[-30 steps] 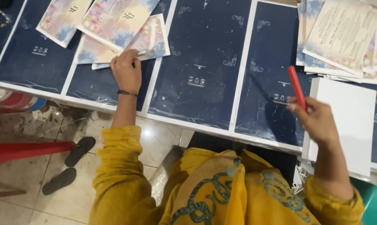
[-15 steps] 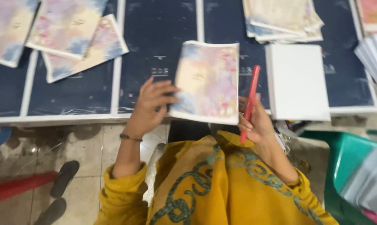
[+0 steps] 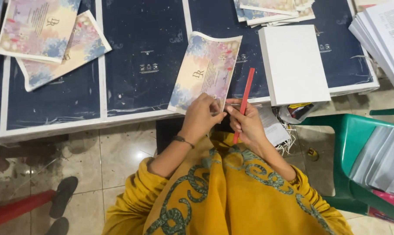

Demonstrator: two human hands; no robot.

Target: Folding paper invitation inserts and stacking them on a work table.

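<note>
Lower frame: yellow garment with green scrollwork [image 3: 231, 196] fills the bottom centre. Black sandals [image 3: 63, 198] on the tiled floor at lower left, beside a red bar [image 3: 14, 211]. Green plastic chair [image 3: 358, 148] at lower right, loaded with grey sheets [image 3: 379, 161].

Centre: left hand [image 3: 201, 117], a dark band on its wrist, fingers curled and pinching the near edge of a floral printed card [image 3: 205, 72]. The card lies tilted across the table's near edge, its lower corner hidden under that hand. Right hand [image 3: 247, 122] just beside the left, fingertips meeting it at the card's edge; fingers closed around a red pencil [image 3: 244, 98] that runs up past the card's right side. The pencil's lower end is covered by the hand.

Right of the hands: crumpled paper and shredded strips [image 3: 279, 126] below the table edge.

Farther: dark blue sheets with white margins [image 3: 144, 56] cover the table. White blank block [image 3: 292, 63] at upper right of centre. More floral cards fanned at upper left [image 3: 44, 35] and stacked at top centre [image 3: 271, 11]. White paper stack [image 3: 382, 32] at the upper right corner.
</note>
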